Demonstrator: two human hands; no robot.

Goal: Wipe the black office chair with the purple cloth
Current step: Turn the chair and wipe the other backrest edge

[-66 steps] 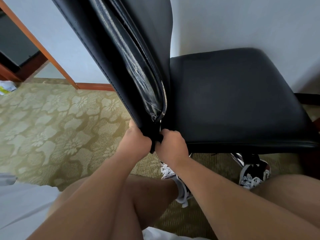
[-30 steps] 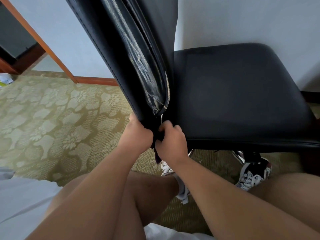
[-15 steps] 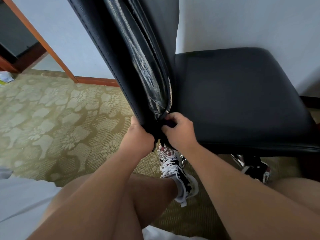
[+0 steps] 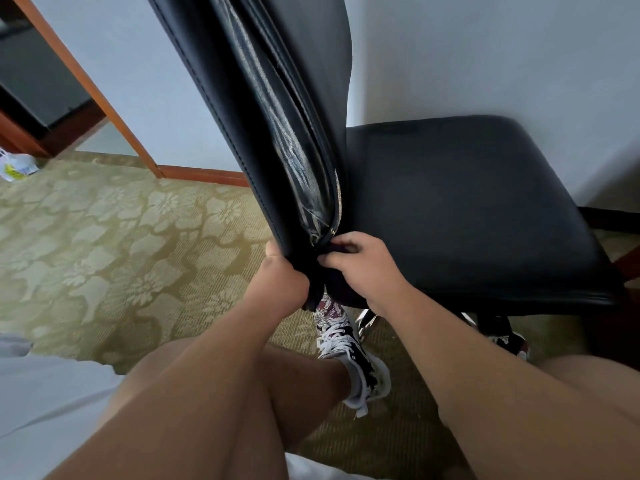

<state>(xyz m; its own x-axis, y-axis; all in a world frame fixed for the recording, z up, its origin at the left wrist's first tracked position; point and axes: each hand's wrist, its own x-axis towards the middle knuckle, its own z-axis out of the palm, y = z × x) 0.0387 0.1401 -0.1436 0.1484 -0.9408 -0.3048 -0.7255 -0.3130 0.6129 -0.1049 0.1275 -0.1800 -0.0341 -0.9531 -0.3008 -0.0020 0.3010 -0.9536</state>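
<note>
The black office chair (image 4: 460, 209) stands before me, its backrest (image 4: 242, 98) seen edge-on with a worn, cracked side strip. My left hand (image 4: 282, 278) grips the bottom edge of the backrest. My right hand (image 4: 363, 268) is closed on a dark purple cloth (image 4: 334, 289), pressing it into the gap where backrest meets seat. Only a small dark fold of the cloth shows beside and under the fingers.
Patterned green carpet (image 4: 104, 237) covers the floor. My patterned sneaker (image 4: 349, 351) is under the seat edge, another (image 4: 509, 341) to the right. A white wall and wooden door frame (image 4: 114, 109) stand behind. White bedding (image 4: 41, 393) lies at lower left. A plastic bag (image 4: 15, 166) is far left.
My right hand with the cloth has slid up from the seat's lower edge into the backrest-seat gap. My left foot has moved forward under the chair. The left hand keeps its grip.
</note>
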